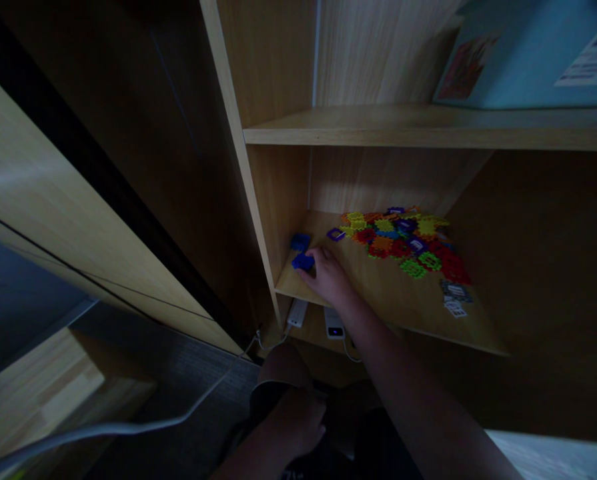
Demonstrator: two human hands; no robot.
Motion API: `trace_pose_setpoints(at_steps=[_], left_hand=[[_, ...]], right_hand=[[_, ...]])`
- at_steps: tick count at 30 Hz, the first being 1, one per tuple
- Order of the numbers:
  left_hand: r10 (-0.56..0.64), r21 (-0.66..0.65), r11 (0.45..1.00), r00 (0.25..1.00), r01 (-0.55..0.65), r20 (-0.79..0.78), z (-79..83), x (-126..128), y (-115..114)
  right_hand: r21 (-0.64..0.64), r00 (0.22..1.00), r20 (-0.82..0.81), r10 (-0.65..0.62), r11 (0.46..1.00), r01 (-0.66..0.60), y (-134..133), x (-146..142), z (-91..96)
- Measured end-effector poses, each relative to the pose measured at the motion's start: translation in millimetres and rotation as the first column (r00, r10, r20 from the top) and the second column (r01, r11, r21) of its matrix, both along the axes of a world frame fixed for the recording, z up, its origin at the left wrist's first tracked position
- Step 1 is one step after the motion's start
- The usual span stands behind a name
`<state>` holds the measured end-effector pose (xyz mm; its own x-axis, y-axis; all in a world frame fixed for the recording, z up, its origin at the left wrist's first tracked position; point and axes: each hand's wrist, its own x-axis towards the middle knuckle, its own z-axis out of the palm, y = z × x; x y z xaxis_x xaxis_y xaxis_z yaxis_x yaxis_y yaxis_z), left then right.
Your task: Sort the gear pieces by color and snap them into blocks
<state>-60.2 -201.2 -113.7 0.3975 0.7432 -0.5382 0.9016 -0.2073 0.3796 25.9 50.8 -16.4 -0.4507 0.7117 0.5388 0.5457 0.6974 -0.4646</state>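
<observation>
At the left end of the lower shelf, my right hand point(324, 275) pinches a blue gear-shaped plastic piece point(303, 261) between thumb and fingers. Just behind it lies another small stack of dark blue gear pieces point(299, 242). A purple gear piece point(335, 234) sits by itself between that stack and a loose heap of gear pieces point(382, 235) in yellow, red, orange, purple and green. My left hand point(301, 421) rests low on my lap with its fingers curled, and no object shows in it.
Grey and white pieces point(455, 300) lie near the shelf's right front. Below the shelf point(373, 280) are a white power strip point(297, 312) and a white device point(334, 325) with cables. A light blue box point(523, 60) stands on the upper shelf. A pale cable point(178, 419) crosses the floor at left.
</observation>
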Motion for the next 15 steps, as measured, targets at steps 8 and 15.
trace_pose_setpoints(at_steps=[8,15], left_hand=[[0.0,0.006,1.0,1.0,0.0,-0.018,3.1,2,0],[0.008,-0.027,1.0,1.0,-0.008,-0.023,6.9,0,1]], right_hand=[[-0.018,1.0,0.0,0.002,1.0,-0.002,0,0,1.3],[0.026,0.983,0.102,-0.154,0.988,0.152,-3,5,-0.6]])
